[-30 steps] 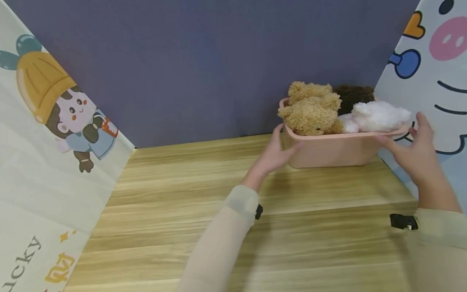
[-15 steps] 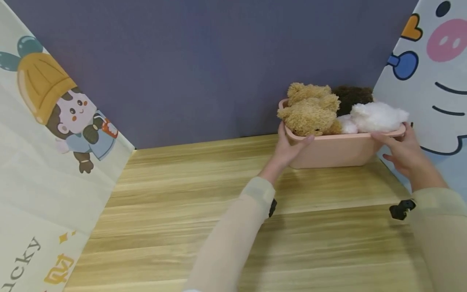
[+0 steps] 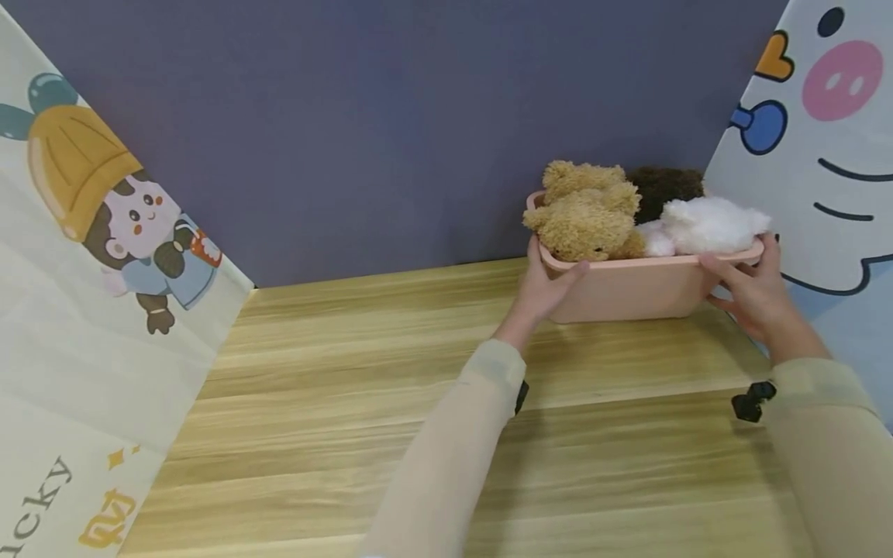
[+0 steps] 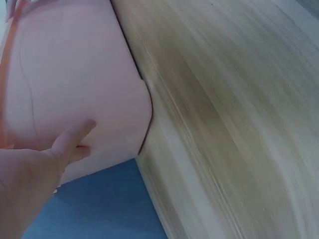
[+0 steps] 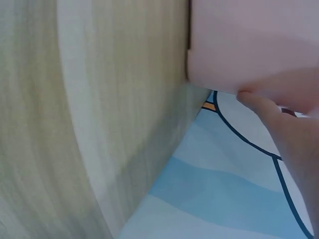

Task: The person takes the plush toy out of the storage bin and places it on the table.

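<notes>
A pink storage bin point(image 3: 628, 293) stands on the wooden tabletop at the back right. Piled in it are tan teddy bears point(image 3: 589, 221), a dark brown plush toy point(image 3: 663, 190) and a white plush toy point(image 3: 715, 225). My left hand point(image 3: 540, 291) grips the bin's left end, its thumb on the front wall by the rim. At the right end, my right hand point(image 3: 753, 298) holds the bin with the thumb on the front below the rim. The left wrist view shows fingers point(image 4: 75, 137) against the bin's end wall point(image 4: 75, 74). A fingertip touches the bin's lower edge in the right wrist view.
Behind the bin rises a dark grey-blue panel point(image 3: 384, 139). Printed white panels with cartoon figures flank the wooden tabletop point(image 3: 314, 403), the left one point(image 3: 63, 325) and the right one point(image 3: 830, 194), which is close to my right hand.
My right hand has come in leftward from beside the bin and taken hold of its right end. My left hand has moved up onto the left end. The whole view has shifted slightly.
</notes>
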{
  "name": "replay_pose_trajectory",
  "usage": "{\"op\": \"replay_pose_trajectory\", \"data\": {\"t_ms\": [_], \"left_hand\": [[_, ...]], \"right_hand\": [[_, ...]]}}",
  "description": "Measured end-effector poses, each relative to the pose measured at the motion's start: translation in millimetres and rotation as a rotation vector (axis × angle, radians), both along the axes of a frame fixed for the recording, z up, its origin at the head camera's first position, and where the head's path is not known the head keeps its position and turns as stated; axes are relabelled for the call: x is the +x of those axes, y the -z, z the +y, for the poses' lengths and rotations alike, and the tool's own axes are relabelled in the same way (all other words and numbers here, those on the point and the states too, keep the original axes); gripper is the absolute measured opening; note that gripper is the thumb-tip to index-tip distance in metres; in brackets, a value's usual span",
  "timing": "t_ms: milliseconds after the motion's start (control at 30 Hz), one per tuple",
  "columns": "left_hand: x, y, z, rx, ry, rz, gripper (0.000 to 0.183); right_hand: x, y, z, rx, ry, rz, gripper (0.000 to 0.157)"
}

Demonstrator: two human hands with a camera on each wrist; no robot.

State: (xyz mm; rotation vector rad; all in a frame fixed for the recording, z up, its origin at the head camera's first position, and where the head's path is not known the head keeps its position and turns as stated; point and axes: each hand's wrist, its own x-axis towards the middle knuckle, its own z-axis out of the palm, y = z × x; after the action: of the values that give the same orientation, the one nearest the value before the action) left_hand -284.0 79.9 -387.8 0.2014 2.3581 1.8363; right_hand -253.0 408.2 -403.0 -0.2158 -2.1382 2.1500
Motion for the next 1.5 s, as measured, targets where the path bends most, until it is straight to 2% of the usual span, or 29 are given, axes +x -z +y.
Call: {"op": "replay_pose_trajectory", "data": {"t_ms": [200, 433, 733, 833, 967, 1100, 1200, 1367, 1500], "left_hand": [[7.4, -2.1, -10.5, 0.007, 0.003, 0.008, 0.111], [17.3, -2.8, -22.0, 0.054, -0.109, -0.031, 0.107], [31.6, -3.7, -43.4, 0.082, -0.175, -0.049, 0.106], [40.0, -2.3, -49.2, 0.095, -0.179, -0.044, 0.105], [54.5, 1.1, -55.3, 0.112, -0.163, -0.042, 0.105], [67.2, 3.2, -58.0, 0.090, -0.147, -0.035, 0.107], [72.0, 2.6, -58.5, 0.078, -0.145, -0.023, 0.106], [76.5, 1.1, -59.2, 0.044, -0.171, -0.041, 0.104], [79.7, -0.4, -57.8, 0.027, -0.169, -0.046, 0.104]], "right_hand": [[5.1, -6.9, -4.1, 0.070, -0.032, -0.049, 0.094], [11.1, -9.8, -21.3, 0.051, -0.047, -0.043, 0.089], [17.2, -10.4, -48.9, 0.179, -0.052, -0.064, 0.099], [20.8, -8.7, -53.1, 0.209, -0.074, -0.070, 0.100], [29.8, -5.2, -54.8, 0.197, -0.109, -0.075, 0.103], [40.6, -3.2, -53.1, 0.174, -0.125, -0.056, 0.102], [44.1, -3.8, -52.6, 0.156, -0.130, -0.033, 0.100], [44.1, -5.3, -53.4, 0.200, -0.150, -0.041, 0.097], [44.3, -6.4, -48.8, 0.235, -0.150, -0.043, 0.086]]}}
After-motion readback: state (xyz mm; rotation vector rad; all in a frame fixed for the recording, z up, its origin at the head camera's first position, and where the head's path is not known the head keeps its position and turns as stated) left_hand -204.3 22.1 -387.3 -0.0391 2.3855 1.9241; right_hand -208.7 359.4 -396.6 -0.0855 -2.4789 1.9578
